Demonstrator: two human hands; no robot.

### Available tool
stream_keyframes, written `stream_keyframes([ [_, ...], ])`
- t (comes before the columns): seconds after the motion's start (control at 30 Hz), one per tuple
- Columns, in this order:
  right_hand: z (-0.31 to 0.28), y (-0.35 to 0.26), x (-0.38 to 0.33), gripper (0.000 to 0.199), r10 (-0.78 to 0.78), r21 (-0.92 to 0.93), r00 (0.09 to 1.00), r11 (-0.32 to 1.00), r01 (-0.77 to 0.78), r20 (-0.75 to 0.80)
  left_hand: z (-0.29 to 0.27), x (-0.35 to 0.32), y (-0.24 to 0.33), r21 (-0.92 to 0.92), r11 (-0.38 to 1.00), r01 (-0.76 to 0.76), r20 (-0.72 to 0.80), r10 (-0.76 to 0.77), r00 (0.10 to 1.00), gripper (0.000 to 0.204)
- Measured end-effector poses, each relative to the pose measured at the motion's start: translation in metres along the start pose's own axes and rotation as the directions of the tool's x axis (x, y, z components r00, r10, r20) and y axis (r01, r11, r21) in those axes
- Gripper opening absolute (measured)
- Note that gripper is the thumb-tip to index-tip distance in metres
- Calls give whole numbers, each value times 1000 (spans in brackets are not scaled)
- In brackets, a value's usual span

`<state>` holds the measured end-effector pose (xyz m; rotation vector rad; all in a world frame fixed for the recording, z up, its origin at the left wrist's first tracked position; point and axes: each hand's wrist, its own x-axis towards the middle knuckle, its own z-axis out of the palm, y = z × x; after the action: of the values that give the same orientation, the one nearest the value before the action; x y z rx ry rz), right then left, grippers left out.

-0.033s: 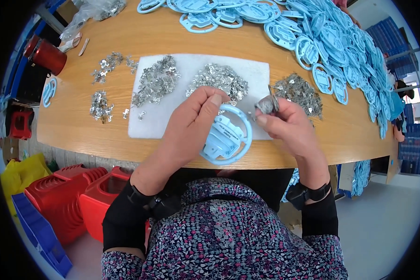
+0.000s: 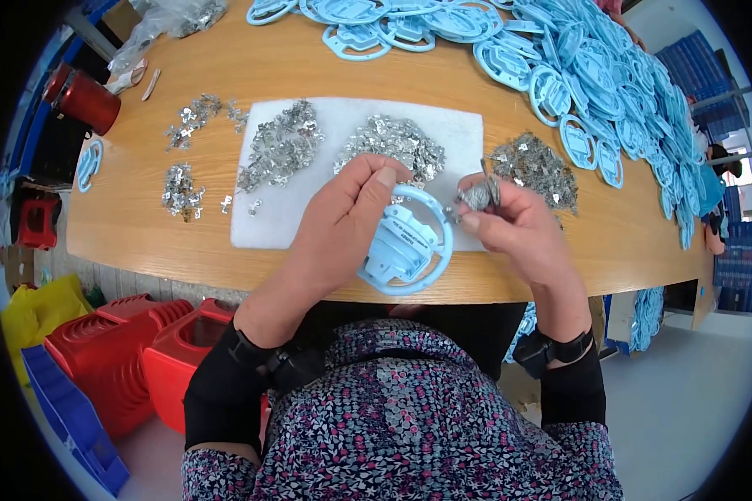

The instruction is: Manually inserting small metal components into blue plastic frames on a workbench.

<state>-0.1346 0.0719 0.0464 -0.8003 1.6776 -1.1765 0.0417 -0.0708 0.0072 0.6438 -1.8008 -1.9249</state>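
My left hand (image 2: 347, 213) is closed, with thumb and fingertips pinched at the upper left rim of a light-blue plastic toy steering wheel (image 2: 405, 242). The wheel tilts over the table's near edge, its ribbed inner side facing me. In my right hand (image 2: 522, 221), just right of the wheel, a small silvery, rough-looking item (image 2: 477, 198) with a thin dark strip is pinched between thumb and fingers; its exact kind is unclear. Beyond my hands, a white board (image 2: 301, 209) carries two heaps of small metal clips (image 2: 397, 142) (image 2: 280, 146).
More metal pieces (image 2: 533, 167) lie right of the board, and smaller clusters (image 2: 181, 190) to its left. A large pile of blue wheels (image 2: 593, 75) covers the far right. A red canister (image 2: 83, 98) stands far left; red stools (image 2: 125, 351) are below the table's left side.
The silvery item in my right hand has turned slightly, and the fingers around it have shifted. My left hand and the wheel look almost unchanged.
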Motion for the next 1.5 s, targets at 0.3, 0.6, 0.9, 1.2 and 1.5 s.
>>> stream_keyframes([
  [0.3, 6, 29, -10, 17, 78, 306, 997, 949, -79, 16, 1, -2, 10, -282, 926, 251, 62, -244, 968, 31],
  [0.6, 11, 32, -13, 16, 116, 388, 983, 920, -53, -141, 3, -14, -8, -150, 972, 183, 149, -161, 976, 33],
  [0.9, 3, 42, -32, 26, 32, 331, 997, 943, -9, -67, 12, -11, -9, -516, 847, 127, -30, -166, 986, 32],
  [1.2, -25, 27, -39, 25, -37, 131, 998, 991, 29, 55, 26, 10, 23, 143, 965, 220, 416, -260, 871, 38],
  [1.5, -24, 43, -38, 19, -317, -267, 931, 927, 264, -181, 43, 9, -11, -4, 963, 268, 246, -259, 934, 38],
])
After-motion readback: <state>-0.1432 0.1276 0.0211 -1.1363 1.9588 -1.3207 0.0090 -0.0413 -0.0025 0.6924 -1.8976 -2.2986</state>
